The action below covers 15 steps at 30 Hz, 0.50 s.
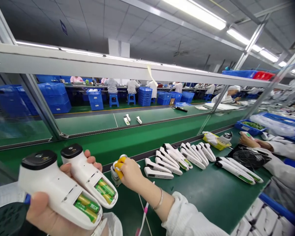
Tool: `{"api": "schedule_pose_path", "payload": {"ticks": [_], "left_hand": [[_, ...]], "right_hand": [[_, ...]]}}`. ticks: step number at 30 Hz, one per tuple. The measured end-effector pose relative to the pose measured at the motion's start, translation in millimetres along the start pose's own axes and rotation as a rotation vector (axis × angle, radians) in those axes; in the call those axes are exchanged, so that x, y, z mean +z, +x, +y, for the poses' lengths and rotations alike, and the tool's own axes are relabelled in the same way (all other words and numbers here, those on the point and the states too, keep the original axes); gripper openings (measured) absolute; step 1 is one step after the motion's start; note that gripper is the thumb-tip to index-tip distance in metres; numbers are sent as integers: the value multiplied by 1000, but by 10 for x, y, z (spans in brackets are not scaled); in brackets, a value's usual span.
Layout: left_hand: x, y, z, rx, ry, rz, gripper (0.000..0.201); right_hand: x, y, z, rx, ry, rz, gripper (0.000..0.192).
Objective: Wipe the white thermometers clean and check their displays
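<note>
My left hand is closed around two white forehead thermometers. The nearer thermometer and the farther thermometer both have black head ends and uncovered battery bays with green-and-gold batteries in them. To the right, my right hand pinches a small yellow thing, whose kind I cannot make out. It is against the top of a small metal-topped container, partly hidden by the fingers. Beyond this hand lies a row of white thermometer bodies, a few with green batteries showing.
On the right, a co-worker's hands hold a white piece near a black fan. A yellow tray stands by the bench's back edge. White parts fill a bin at lower right. A metal shelf frame crosses ahead.
</note>
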<state>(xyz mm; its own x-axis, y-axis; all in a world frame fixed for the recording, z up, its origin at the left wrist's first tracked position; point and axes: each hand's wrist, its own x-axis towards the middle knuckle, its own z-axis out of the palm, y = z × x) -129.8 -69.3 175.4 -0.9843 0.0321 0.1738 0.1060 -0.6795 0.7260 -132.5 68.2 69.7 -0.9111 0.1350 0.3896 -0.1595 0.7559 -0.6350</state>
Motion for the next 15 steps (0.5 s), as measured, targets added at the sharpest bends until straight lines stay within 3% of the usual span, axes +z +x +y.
{"api": "schedule_pose_path", "payload": {"ticks": [3,7,11,15], "left_hand": [[62,1,6,62,-31,-23,42],[112,-12,-23,-108,-64,-36,39],[257,-107,-284,-301,-29,-88,40],[424,-245,-681,-586,62,-314,36]], "right_hand": [[64,-21,-13,3,-76,-4,20],[-85,-34,15,-17,-35,62,20],[-621,-219,10,18,53,322,22],[-1159,-669,-103,23,140,621,21]]}}
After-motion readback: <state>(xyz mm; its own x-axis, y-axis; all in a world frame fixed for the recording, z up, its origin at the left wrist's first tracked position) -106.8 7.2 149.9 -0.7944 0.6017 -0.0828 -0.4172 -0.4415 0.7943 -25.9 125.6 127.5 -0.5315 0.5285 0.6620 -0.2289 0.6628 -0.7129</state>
